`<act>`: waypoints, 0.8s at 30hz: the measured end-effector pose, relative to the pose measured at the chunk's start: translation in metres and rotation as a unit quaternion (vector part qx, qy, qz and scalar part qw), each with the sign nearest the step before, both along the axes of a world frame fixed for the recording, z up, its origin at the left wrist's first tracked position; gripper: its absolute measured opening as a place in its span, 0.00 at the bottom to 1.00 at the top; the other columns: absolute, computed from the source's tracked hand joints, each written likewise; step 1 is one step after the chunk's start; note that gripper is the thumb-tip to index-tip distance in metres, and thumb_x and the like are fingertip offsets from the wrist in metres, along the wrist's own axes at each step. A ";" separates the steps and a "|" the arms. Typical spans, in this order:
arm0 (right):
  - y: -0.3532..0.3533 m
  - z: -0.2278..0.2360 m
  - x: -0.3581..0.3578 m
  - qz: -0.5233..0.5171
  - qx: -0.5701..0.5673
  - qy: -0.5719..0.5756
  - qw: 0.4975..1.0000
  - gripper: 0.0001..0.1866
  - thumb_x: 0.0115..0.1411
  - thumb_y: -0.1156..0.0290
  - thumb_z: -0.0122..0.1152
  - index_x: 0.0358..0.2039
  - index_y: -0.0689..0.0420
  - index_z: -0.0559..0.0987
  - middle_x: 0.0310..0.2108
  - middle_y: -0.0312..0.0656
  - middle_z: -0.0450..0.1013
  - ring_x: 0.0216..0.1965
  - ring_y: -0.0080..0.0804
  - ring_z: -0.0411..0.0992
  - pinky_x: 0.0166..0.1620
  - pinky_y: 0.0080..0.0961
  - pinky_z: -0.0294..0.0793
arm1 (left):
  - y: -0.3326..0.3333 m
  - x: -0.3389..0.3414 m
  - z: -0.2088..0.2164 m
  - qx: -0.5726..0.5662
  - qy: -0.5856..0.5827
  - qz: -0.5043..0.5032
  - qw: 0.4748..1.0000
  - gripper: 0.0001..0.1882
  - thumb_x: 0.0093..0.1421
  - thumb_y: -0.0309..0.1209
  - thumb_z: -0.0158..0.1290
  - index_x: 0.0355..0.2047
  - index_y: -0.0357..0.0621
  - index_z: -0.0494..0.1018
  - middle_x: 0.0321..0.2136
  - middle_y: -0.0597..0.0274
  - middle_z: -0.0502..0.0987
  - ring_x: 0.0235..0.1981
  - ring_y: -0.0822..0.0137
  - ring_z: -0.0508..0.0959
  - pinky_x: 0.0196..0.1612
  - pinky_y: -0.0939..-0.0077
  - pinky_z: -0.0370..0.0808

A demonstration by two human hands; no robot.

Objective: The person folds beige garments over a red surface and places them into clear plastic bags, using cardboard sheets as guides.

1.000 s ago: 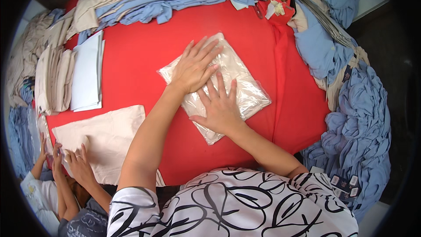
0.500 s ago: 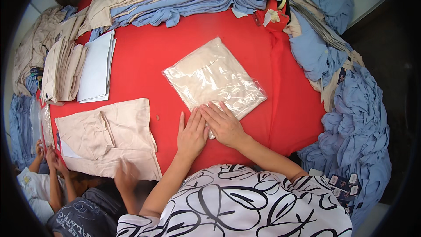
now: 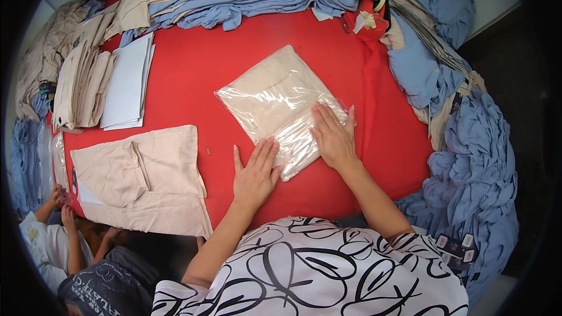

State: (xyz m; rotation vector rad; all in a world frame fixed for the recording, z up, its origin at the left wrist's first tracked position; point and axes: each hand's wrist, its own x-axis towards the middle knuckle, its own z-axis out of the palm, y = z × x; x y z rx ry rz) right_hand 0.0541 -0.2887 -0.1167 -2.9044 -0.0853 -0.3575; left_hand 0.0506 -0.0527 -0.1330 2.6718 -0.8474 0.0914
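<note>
A folded beige garment in a clear plastic bag [image 3: 275, 90] lies turned like a diamond on the red-covered table [image 3: 181, 76]. My left hand [image 3: 256, 175] rests with fingers stretched out, its fingertips on the bag's lower left edge. Flat on the lower right part of the bag is my right hand [image 3: 335, 137], its fingers extended and the thumb apart. Wrinkles and bright glare run across the plastic between the two hands. Neither hand grips anything.
Left of me lies a beige garment [image 3: 140, 181] with white card under its fold. Beyond it stand folded beige garments [image 3: 82, 90] and white sheets [image 3: 126, 85]. Blue and beige piles [image 3: 257, 3] line the far edge; blue garments [image 3: 471, 169] heap at right. Co-workers [image 3: 108, 284] sit lower left.
My right hand has slid right and away from me across the bag, parting from my left hand, which stays near the lower left edge. A co-worker's hand has withdrawn from the beige garment.
</note>
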 end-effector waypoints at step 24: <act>-0.076 0.005 0.054 -0.182 0.435 0.050 0.880 0.15 0.60 0.71 0.59 0.46 0.64 0.78 0.45 0.47 0.77 0.44 0.35 0.76 0.47 0.28 0.74 | -0.048 0.024 0.023 -0.154 -0.032 -0.054 0.986 0.26 0.57 0.35 0.57 0.57 0.43 0.70 0.58 0.57 0.68 0.63 0.51 0.63 0.66 0.48 0.54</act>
